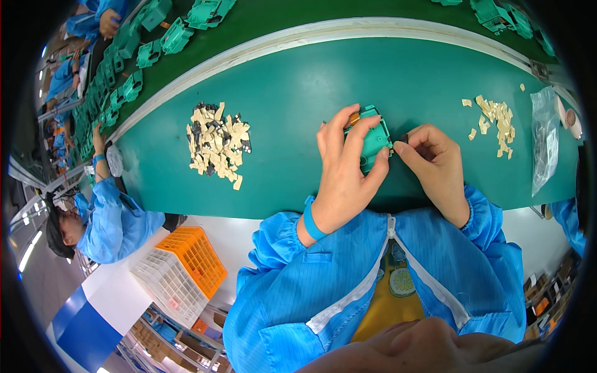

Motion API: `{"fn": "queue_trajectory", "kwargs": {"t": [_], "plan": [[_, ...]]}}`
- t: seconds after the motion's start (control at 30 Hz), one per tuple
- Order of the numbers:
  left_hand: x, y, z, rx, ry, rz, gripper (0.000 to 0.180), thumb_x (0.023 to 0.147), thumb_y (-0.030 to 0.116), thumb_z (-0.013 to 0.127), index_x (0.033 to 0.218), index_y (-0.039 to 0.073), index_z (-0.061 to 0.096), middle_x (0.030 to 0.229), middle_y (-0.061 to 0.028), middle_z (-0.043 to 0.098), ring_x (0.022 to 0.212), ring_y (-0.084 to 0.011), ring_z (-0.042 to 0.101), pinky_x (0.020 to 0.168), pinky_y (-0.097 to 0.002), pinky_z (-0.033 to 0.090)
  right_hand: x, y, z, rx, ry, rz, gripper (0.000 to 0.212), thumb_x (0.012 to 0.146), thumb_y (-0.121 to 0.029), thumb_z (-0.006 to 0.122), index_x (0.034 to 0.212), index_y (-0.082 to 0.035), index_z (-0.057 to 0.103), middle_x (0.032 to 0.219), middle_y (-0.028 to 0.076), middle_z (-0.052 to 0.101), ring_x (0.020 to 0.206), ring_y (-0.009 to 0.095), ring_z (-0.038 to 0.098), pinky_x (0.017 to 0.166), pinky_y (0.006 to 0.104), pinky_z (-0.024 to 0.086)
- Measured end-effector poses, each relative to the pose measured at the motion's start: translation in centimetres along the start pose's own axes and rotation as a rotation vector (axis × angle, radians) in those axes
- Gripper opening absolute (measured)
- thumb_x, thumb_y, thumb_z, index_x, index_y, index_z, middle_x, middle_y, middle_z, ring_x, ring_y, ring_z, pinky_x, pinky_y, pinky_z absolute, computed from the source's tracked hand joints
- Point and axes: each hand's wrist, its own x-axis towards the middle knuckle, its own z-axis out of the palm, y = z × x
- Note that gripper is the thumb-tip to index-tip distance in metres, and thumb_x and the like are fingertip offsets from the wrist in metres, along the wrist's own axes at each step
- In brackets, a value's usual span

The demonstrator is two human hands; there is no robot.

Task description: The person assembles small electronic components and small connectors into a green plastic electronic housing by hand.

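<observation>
Over the middle of the green table, my left hand (341,177) grips a small green plastic housing (375,142), its fingers over the top and its thumb along the near side. An orange-brown part shows at the housing's upper left, partly under my fingers. My right hand (438,163) is closed in a pinch on a small black piece (402,139) close to the housing's right edge. Whether that piece touches the housing I cannot tell. The lower fingers of my right hand are curled in.
Left on the table (280,81) lies a heap of cream and black pieces (217,142). Cream scraps (496,118) and a clear plastic bag (545,140) lie right. Beyond a white rail (323,32) are more green housings (177,36). A co-worker (115,217) sits left, near an orange crate (198,258).
</observation>
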Motion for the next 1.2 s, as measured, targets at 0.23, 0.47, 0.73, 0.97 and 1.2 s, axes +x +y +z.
{"fn": "queue_trajectory", "kwargs": {"t": [0.23,0.47,0.73,0.97,1.2], "plan": [[0.3,0.1,0.1,0.007,0.014,-0.011,0.050,0.086,0.005,0.072,0.134,0.007,0.058,0.148,-0.0178,0.042,0.132,-0.0381,0.040,0.110,-0.0459,0.039,0.9,-0.7,-0.8,-0.243,0.004,-0.139,0.013,0.090,-0.005,0.076,0.086,0.003,0.067,0.084,0.006,0.065,0.070,0.011,0.064,0.062,0.0248,0.051],[0.8,0.8,-0.4,0.008,0.049,0.034,0.056,0.081,0.010,0.077,0.134,0.007,0.058,0.147,-0.0194,0.044,0.132,-0.0397,0.041,0.111,-0.0483,0.038,1.0,0.2,-1.3,-0.106,-0.008,0.020,0.012,0.092,-0.007,0.075,0.090,0.002,0.067,0.090,0.006,0.069,0.075,0.008,0.064,0.063,0.0235,0.051],[-0.1,0.2,0.2,0.035,0.014,-0.006,0.066,0.074,0.012,0.085,0.134,0.009,0.057,0.148,-0.0188,0.042,0.132,-0.0395,0.041,0.109,-0.0491,0.040,1.6,-0.3,-1.9,0.065,-0.172,0.056,0.013,0.093,-0.007,0.074,0.090,0.003,0.067,0.094,0.005,0.068,0.080,0.009,0.066,0.069,0.0227,0.054],[0.1,0.3,-0.2,0.032,-0.006,0.012,0.069,0.074,0.009,0.086,0.136,0.009,0.055,0.146,-0.0168,0.043,0.133,-0.0373,0.042,0.109,-0.0460,0.042,1.8,-0.8,-1.8,-0.055,-0.182,-0.016,0.010,0.093,-0.004,0.074,0.090,0.003,0.067,0.097,0.005,0.068,0.084,0.009,0.067,0.073,0.0231,0.054],[-1.5,-0.7,-1.1,-0.290,-0.016,0.039,0.069,0.075,0.013,0.087,0.137,0.010,0.056,0.150,-0.0167,0.042,0.134,-0.0390,0.042,0.110,-0.0499,0.040,0.3,-1.4,-1.6,0.279,-0.353,0.174,0.008,0.096,-0.006,0.072,0.094,0.000,0.067,0.092,0.002,0.070,0.084,0.006,0.066,0.073,0.0217,0.052]]}}
